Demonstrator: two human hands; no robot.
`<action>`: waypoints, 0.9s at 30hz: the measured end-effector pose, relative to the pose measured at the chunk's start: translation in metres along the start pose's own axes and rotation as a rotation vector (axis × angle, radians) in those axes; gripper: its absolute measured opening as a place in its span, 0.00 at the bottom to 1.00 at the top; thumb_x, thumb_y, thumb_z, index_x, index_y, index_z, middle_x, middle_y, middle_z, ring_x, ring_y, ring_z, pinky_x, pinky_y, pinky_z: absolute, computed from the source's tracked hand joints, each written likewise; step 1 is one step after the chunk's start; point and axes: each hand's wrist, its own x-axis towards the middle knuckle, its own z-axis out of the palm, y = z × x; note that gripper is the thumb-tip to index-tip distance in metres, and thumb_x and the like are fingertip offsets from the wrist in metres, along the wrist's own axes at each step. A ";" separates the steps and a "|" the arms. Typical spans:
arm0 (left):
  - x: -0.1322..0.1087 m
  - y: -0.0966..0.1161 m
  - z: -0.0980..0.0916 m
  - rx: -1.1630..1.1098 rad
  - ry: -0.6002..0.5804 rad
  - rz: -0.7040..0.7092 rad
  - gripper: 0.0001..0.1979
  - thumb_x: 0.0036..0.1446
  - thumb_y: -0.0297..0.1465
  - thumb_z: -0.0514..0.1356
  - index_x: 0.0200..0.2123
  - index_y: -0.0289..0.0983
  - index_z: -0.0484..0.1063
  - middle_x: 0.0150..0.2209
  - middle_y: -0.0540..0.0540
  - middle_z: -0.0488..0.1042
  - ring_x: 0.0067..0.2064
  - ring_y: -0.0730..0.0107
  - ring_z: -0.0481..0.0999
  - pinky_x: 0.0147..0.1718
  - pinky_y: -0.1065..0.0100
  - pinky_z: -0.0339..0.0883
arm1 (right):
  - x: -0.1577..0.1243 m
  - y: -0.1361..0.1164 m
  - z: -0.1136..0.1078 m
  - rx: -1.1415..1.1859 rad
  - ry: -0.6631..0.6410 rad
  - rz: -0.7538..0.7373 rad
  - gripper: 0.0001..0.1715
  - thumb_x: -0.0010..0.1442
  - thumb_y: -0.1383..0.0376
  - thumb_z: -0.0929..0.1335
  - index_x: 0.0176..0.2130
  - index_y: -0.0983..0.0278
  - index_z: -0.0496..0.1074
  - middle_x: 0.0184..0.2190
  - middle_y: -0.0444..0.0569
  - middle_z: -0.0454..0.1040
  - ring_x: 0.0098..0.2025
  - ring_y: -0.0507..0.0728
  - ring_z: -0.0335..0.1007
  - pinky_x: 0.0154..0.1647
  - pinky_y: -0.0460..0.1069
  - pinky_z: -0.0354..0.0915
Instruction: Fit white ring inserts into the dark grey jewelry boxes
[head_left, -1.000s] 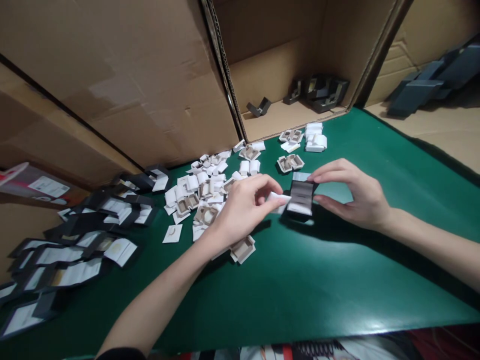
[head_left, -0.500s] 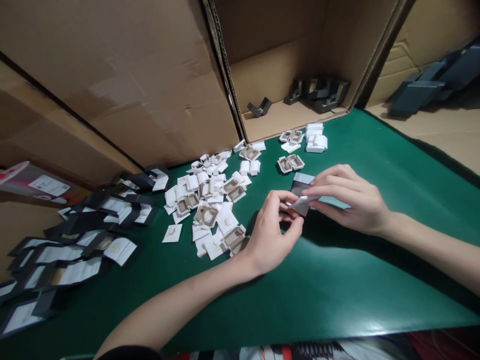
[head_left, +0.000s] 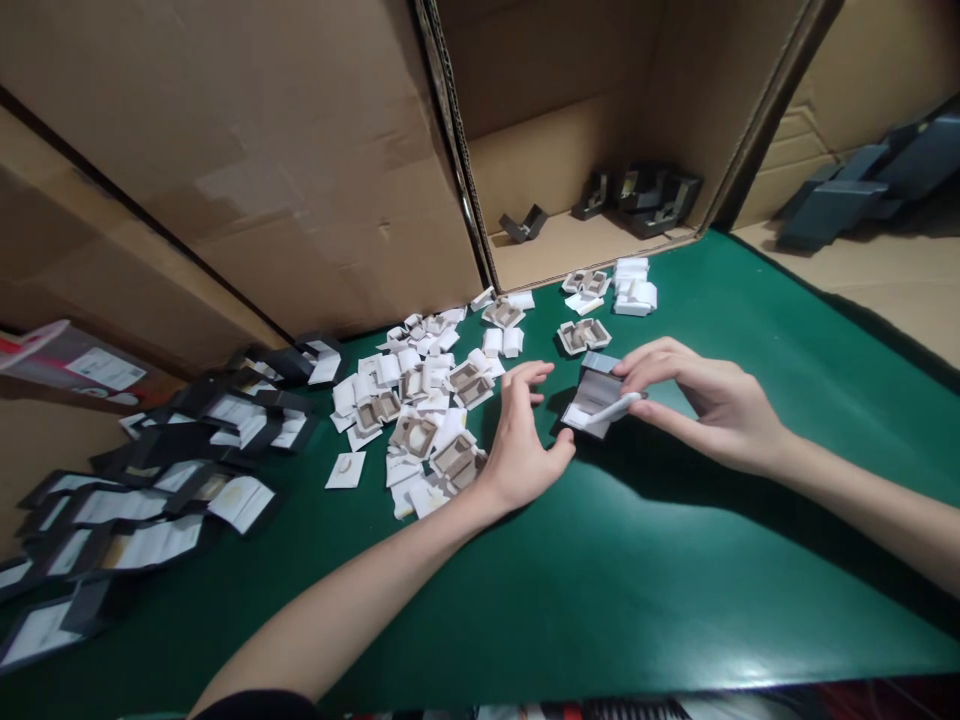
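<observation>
A small dark hinged box [head_left: 598,388] with a pale lining lies open on the green table, between my hands. My right hand [head_left: 701,400] pinches a thin white insert [head_left: 621,407] between thumb and fingers, over the box's right side. Whether those fingers also touch the box I cannot tell. My left hand [head_left: 521,450] is apart from the box on its left, fingers spread and holding nothing. Just beyond the left hand lies a heap of folded white card inserts [head_left: 412,433], some showing brown undersides.
Open dark boxes with white linings [head_left: 232,420] are piled at the left, near a clear tub [head_left: 82,365] with a label. Behind the table [head_left: 675,590] stands a large cardboard carton [head_left: 555,255] holding several dark boxes [head_left: 656,200]. Dark box pieces [head_left: 832,205] lie at the right.
My left hand has let go and drawn back left, its fingers spreading. The open box and its lining now show. My right hand still pinches the white insert, slightly further right.
</observation>
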 end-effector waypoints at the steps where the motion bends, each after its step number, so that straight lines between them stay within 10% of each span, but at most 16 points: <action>1: 0.001 0.000 -0.001 -0.008 -0.055 0.031 0.37 0.46 0.23 0.61 0.59 0.41 0.50 0.60 0.38 0.55 0.61 0.55 0.59 0.56 0.55 0.61 | 0.000 0.000 0.000 0.063 0.013 0.070 0.06 0.56 0.65 0.71 0.37 0.58 0.74 0.38 0.48 0.76 0.46 0.59 0.71 0.47 0.55 0.68; 5: 0.001 0.001 -0.003 -0.031 -0.253 0.070 0.46 0.49 0.24 0.61 0.66 0.45 0.38 0.67 0.39 0.44 0.64 0.54 0.57 0.58 0.54 0.60 | 0.000 0.003 0.001 0.283 0.063 0.336 0.10 0.55 0.56 0.71 0.34 0.60 0.74 0.41 0.50 0.75 0.44 0.58 0.72 0.45 0.54 0.69; 10: 0.003 0.006 -0.005 0.030 -0.282 0.035 0.39 0.52 0.29 0.63 0.64 0.45 0.48 0.64 0.40 0.55 0.58 0.55 0.65 0.57 0.51 0.60 | -0.001 0.017 0.005 0.453 -0.001 0.538 0.13 0.52 0.56 0.73 0.35 0.61 0.74 0.37 0.48 0.77 0.37 0.56 0.73 0.40 0.52 0.70; 15: 0.005 0.010 -0.007 0.065 -0.308 0.061 0.29 0.50 0.32 0.66 0.55 0.43 0.61 0.61 0.42 0.61 0.62 0.53 0.60 0.59 0.51 0.57 | 0.001 0.021 0.007 0.613 0.016 0.629 0.11 0.52 0.60 0.74 0.36 0.62 0.75 0.33 0.47 0.77 0.35 0.54 0.73 0.39 0.51 0.69; 27: 0.003 0.008 -0.007 -0.035 -0.252 0.058 0.32 0.47 0.25 0.63 0.55 0.42 0.57 0.61 0.39 0.54 0.63 0.54 0.57 0.53 0.56 0.65 | 0.003 0.029 -0.001 0.527 0.239 0.720 0.14 0.51 0.58 0.74 0.38 0.60 0.78 0.31 0.46 0.75 0.28 0.50 0.64 0.26 0.46 0.62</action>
